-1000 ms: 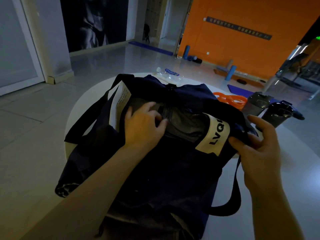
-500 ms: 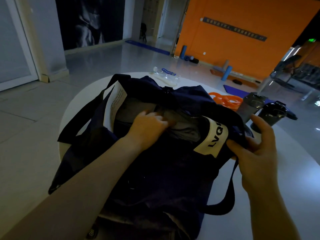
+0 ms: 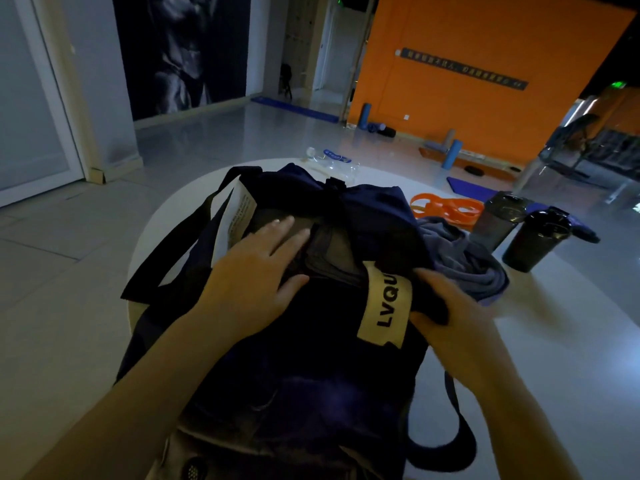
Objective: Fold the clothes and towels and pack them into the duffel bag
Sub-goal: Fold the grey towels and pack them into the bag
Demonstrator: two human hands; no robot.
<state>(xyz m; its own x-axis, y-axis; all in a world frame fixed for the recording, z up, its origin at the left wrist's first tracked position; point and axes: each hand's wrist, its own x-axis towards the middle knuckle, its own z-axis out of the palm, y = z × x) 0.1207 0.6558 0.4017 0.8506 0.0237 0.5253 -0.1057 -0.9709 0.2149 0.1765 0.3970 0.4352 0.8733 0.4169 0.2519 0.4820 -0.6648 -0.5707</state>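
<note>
Holding bag [image 3: 311,341] mid-surface: left hand [image 3: 256,275] flat, fingers straight, pressing grey contents at opening; right hand [image 3: 446,306] pinches rim at 3 o'clock. Towel [image 3: 467,261] lies unpacked at 2 o'clock; fold it first, keep mouth wide w/ right.

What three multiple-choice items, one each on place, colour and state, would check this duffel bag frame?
1. Where does the grey towel lie?
A. on the table right of the duffel bag
B. on the floor
C. on the bottles

2. What colour are the bands behind the towel?
A. green
B. orange
C. white

3. How is the left hand set?
A. clenched in a fist
B. pinching a strap
C. flat, fingers straight, on the bag's opening

Key: 1 A, the towel is bunched against the bag's right side; 2 B, they are bright orange; 3 C, the palm lies spread over the grey lining.
</note>
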